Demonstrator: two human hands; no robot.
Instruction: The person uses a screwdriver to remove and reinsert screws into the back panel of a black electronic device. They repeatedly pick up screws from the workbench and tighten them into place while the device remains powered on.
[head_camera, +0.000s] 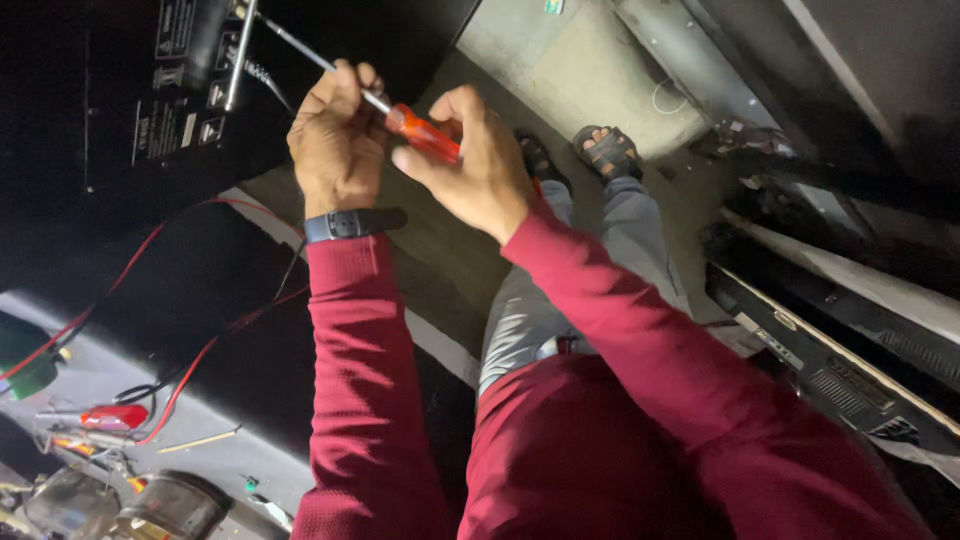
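Dim workshop floor lies below me. I see my right hand (480, 165) clamped on the red handle of the screwdriver (420, 133); its long axis runs up-left from that grip, through my left hand (335, 140) pinching the shaft, toward the black panel (180, 90).

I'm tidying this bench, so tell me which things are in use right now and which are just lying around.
In use:
- screwdriver, orange handle in the right hand, shaft steadied by the left hand
- black panel, where the tip points

Lying about:
- red and black wires
- small red tool
- jars
- dark flat units, on the right
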